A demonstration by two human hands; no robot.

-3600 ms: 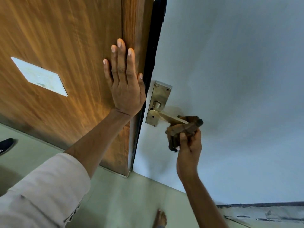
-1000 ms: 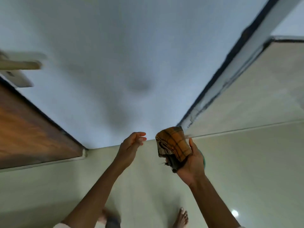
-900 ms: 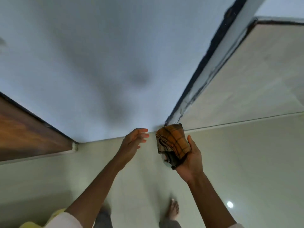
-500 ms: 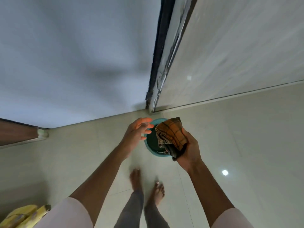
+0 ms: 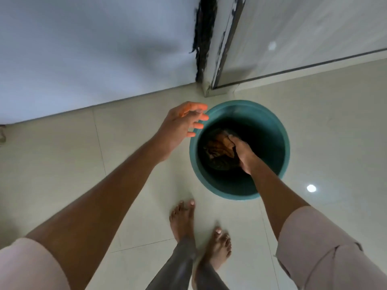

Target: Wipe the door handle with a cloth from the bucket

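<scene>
A teal bucket (image 5: 280,130) stands on the tiled floor just ahead of my feet. My right hand (image 5: 244,154) reaches down inside it, fingers closed on the brown-orange checked cloth (image 5: 219,146), which is bunched low near the bucket's dark bottom. My left hand (image 5: 184,120) hovers open above the bucket's left rim, fingers spread and holding nothing. The door and its handle are out of view.
A pale grey wall (image 5: 94,49) runs across the top left. A chipped dark frame edge (image 5: 206,38) and a tiled panel (image 5: 303,34) rise behind the bucket. My bare feet (image 5: 182,222) stand on the floor tiles below the bucket.
My view swung from the door down to the floor. My right hand carried the cloth from chest height down into the bucket. My left hand stayed open beside it.
</scene>
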